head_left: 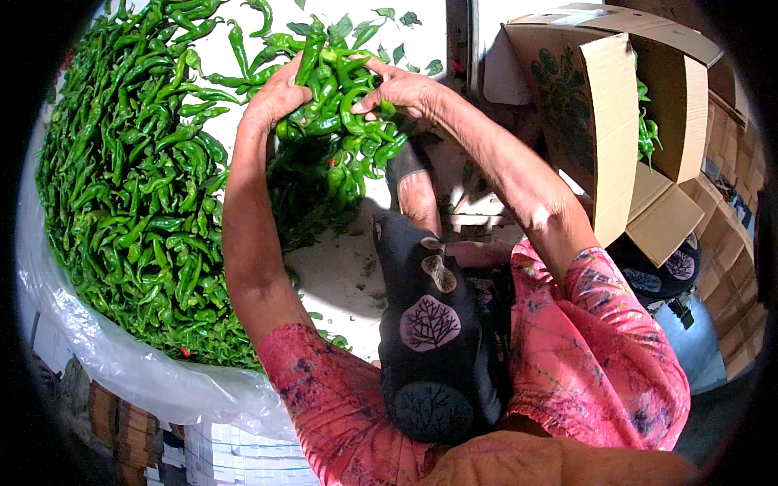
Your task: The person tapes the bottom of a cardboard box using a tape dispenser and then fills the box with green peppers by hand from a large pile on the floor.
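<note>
From the head camera we see our left hand (pixel 275 97) and right hand (pixel 401 93) closed around a bunch of green peppers (pixel 340 113), gripping it from both sides and holding it lifted above the white counter (pixel 340 275). A big pepper heap (pixel 138 178) lies left; an open cardboard box (pixel 608 121) stands right.

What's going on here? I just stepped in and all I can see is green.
A person in pink sleeves holds a bunch of green chili peppers lifted between both hands, the left hand and the right hand cupping its sides. A big pile of peppers lies on white sheeting to the left. An open cardboard box with some peppers inside stands to the right.
</note>
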### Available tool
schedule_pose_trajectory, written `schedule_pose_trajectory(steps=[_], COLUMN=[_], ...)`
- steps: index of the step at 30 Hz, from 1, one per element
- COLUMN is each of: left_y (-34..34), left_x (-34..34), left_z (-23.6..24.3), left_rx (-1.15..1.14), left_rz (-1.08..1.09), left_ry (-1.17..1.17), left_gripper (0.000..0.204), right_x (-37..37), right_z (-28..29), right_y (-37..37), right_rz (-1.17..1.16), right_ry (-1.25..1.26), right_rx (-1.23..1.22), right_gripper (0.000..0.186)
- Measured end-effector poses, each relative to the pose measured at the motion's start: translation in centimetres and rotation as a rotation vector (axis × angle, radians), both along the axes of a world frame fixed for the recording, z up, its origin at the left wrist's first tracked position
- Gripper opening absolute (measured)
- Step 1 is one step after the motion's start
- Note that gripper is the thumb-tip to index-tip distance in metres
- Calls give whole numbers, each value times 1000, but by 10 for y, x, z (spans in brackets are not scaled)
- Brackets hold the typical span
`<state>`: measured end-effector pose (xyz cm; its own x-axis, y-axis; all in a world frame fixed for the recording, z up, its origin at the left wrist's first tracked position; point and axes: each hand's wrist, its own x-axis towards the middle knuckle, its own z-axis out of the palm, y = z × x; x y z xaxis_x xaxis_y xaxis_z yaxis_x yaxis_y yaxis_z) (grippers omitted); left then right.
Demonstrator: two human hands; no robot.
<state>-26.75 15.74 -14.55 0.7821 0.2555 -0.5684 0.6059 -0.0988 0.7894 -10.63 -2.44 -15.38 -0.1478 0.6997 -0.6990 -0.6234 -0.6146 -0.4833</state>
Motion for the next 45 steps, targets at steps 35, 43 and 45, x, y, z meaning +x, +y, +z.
schedule_pose_trajectory(steps=[35, 43, 45], left_y=[-184, -194, -155], left_x=[277, 319, 299], left_z=[407, 321, 289], left_rx=[49, 441, 438], left_rz=[-495, -693, -636], left_ry=[-783, -703, -532], left_gripper=[80, 68, 56], right_x=[176, 188, 180], right_z=[387, 304, 287], right_y=[-219, -286, -280], right_rz=[-471, 167, 180], right_ry=[-735, -1865, -1894], right_rx=[391, 69, 57], right_gripper=[57, 55, 52])
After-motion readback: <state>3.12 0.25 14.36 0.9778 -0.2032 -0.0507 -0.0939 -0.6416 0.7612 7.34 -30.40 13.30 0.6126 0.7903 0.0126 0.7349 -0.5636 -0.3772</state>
